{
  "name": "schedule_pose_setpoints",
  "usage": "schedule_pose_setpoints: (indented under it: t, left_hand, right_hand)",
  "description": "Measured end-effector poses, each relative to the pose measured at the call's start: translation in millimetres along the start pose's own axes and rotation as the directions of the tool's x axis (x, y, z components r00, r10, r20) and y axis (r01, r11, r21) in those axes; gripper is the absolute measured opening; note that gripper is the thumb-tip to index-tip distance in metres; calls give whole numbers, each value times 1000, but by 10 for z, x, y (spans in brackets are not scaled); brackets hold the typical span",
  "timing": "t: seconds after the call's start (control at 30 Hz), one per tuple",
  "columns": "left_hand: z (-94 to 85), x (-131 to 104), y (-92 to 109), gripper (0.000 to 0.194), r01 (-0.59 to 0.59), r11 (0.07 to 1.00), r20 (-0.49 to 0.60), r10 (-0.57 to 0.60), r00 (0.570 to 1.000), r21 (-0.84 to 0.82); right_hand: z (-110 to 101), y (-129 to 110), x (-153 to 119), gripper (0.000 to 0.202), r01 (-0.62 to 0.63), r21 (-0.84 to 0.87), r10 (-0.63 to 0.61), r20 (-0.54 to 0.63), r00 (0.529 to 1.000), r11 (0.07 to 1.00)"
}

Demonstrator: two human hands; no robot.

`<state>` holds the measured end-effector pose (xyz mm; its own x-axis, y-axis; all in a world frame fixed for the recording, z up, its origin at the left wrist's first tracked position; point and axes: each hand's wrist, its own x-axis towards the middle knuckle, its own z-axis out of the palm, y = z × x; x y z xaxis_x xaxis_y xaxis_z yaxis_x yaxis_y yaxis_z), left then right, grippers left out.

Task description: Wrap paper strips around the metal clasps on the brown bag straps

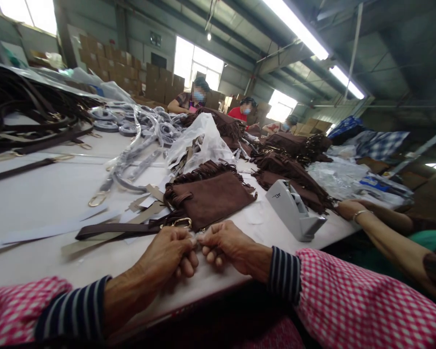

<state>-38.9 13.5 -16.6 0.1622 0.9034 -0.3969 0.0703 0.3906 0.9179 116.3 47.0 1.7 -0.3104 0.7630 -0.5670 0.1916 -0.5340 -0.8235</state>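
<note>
My left hand (172, 252) is closed in a pinch at the front edge of the white table, its fingertips meeting those of my right hand (227, 245), which is pinched too. Whatever lies between the fingertips is too small to make out. Just beyond them is a brown fringed bag (218, 194), lying flat. A dark strap (119, 230) with a gold clasp (181, 222) extends to the left from the bag's near corner, close above my left hand.
A grey tape dispenser (294, 211) stands right of the bag. Another person's hand (350, 211) rests at the table's right edge. Paper strips (63, 228), wrapped straps (131, 165) and brown bags (290, 174) lie around. Several people sit across the table.
</note>
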Motion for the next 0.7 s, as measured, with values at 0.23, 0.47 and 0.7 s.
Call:
schedule_pose_setpoints:
  t: [0.23, 0.47, 0.7]
  left_hand:
    - [-36, -71, 40, 36, -39, 999, 10, 39, 999, -5]
    - [-137, -74, 6, 40, -98, 995, 67, 97, 993, 15]
    - [-240, -21, 55, 34, -102, 995, 109, 103, 989, -9]
  right_hand:
    - [-77, 55, 30, 24, 2, 40, -4, 32, 999, 999]
    - [-86, 190, 76, 48, 274, -16, -273, 22, 962, 962]
    - [-161, 218, 174, 31, 698, -421, -770, 0, 638, 579]
